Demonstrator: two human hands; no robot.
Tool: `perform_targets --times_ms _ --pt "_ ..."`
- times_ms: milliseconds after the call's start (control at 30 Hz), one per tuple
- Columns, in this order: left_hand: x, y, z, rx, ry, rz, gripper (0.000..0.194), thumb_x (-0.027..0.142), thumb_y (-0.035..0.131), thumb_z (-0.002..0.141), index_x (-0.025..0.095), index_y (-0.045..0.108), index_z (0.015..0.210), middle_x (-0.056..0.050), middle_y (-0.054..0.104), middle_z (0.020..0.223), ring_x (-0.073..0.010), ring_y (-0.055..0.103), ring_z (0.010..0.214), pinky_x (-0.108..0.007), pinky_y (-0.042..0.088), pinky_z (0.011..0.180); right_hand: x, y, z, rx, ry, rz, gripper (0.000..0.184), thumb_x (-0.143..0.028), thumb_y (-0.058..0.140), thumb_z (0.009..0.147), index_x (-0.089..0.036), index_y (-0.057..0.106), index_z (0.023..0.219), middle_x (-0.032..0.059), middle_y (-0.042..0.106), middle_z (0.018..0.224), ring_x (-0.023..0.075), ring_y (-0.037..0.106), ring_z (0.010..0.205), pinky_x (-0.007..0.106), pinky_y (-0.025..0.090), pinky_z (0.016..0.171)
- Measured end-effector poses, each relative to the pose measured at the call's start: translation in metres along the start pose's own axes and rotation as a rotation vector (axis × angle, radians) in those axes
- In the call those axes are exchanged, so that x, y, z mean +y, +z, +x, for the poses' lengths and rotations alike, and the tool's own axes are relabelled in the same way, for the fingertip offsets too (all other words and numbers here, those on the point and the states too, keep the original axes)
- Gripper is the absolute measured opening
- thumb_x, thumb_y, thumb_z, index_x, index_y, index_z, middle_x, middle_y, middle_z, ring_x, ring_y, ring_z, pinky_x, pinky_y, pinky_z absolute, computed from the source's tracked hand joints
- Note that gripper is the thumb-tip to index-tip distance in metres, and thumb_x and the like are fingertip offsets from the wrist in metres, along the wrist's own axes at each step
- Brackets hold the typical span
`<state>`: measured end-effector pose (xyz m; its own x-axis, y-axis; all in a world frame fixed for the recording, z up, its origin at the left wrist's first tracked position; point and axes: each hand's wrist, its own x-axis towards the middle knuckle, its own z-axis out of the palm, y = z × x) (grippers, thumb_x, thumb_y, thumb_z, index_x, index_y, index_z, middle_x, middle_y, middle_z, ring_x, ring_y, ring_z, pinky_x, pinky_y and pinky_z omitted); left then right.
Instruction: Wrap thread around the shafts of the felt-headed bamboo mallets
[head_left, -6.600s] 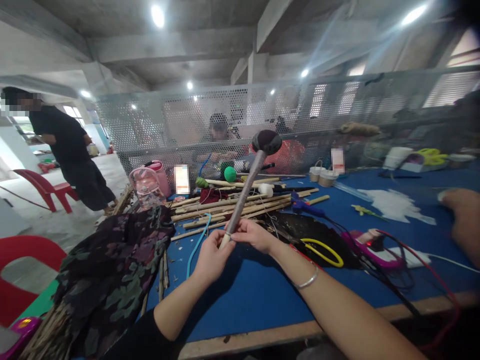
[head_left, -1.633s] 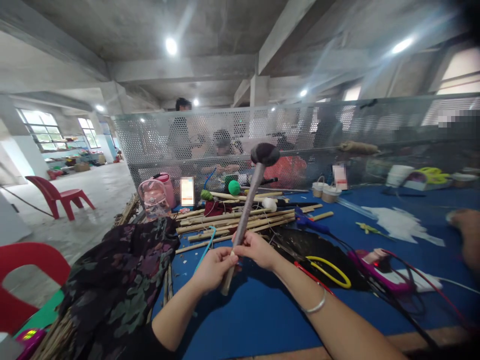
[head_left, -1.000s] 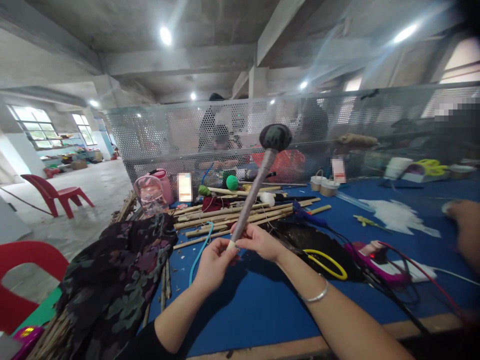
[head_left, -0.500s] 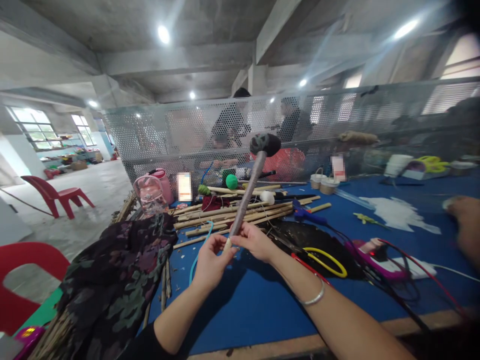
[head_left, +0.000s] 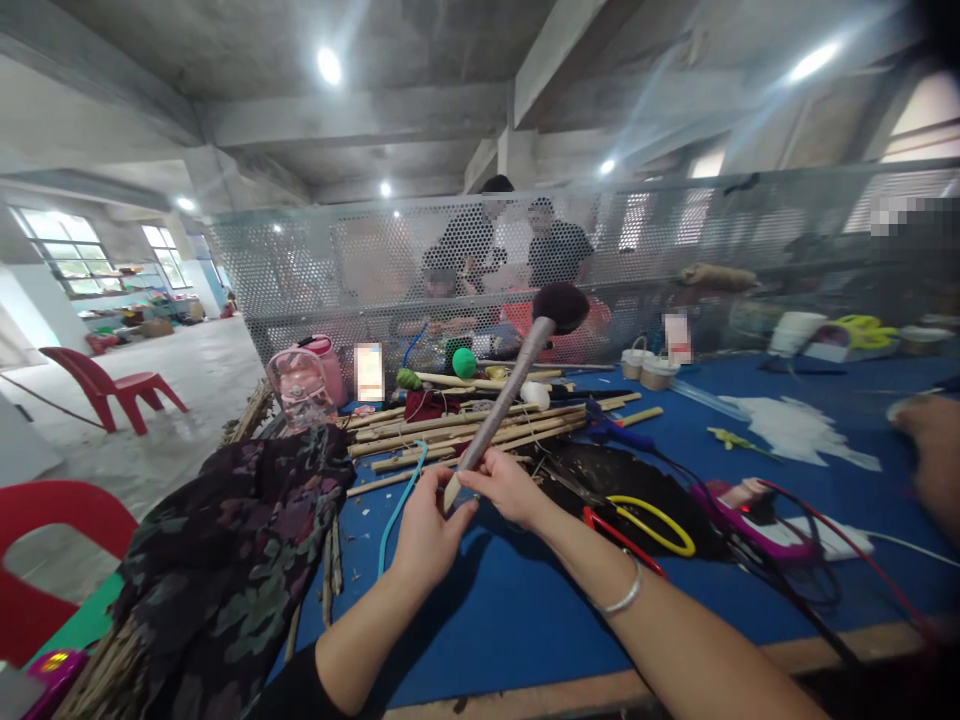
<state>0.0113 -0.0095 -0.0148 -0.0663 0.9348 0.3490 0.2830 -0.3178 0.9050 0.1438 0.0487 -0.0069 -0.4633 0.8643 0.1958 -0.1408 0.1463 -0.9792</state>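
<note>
Head view: blue surface [head_left: 517, 620] lower centre, concrete ceiling [head_left: 420, 60] above; mid-frame, our left hand [head_left: 426, 525] and right hand [head_left: 514, 487] grip tilted stick [head_left: 502, 405].

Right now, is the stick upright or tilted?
Tilted: the stick slants up from its lower end, at the left hand and right hand, to its dark head, farther right.
</note>
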Motion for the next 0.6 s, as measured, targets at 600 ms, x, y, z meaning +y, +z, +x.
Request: perform_targets --times_ms 600 --pt "0.003 0.004 -0.001 -0.077 -0.237 -0.346 0.033 0.048 0.059 0.074 0.016 0.054 0.079 0.002 0.056 0.059 -0.0056 0.043 0.041 -0.017 0.032 0.039 -0.006 0.001 -0.002 -0.092 0.025 0.119 0.04 -0.047 0.068 0.068 -0.014 0.051 0.084 -0.0042 0.052 0.058 0.0065 0.043 0.045 0.02 0.032 0.045"
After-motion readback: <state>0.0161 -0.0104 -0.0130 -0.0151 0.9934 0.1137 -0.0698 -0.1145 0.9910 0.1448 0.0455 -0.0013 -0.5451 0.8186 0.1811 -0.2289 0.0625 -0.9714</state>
